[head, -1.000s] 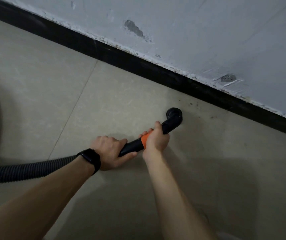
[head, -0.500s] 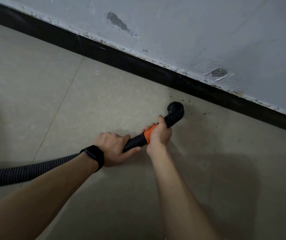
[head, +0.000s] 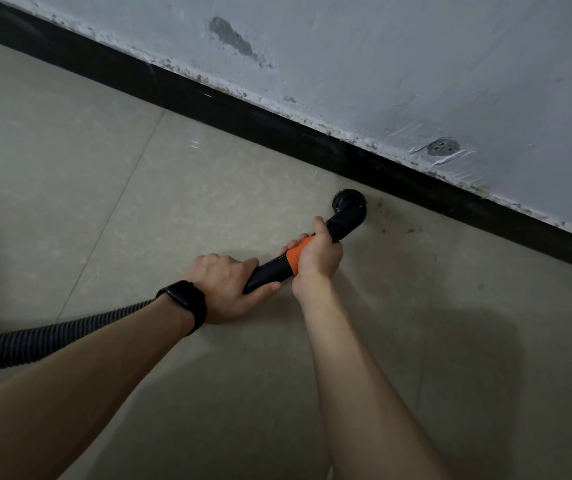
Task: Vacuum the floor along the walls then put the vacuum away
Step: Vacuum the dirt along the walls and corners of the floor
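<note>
Both hands grip the black plastic vacuum wand [head: 270, 270], left hand [head: 224, 289] behind right hand [head: 317, 258], its round brush head [head: 349, 206] seemingly touching the beige tiled floor [head: 173, 209] near the black baseboard [head: 277, 126].

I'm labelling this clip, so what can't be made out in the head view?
All head view.
Vacuum body: cut off; the hose runs off the left edge.
Mouth of the nozzle: faces the floor, hidden by its own body.
Specks near the baseboard: too small to identify.
</note>
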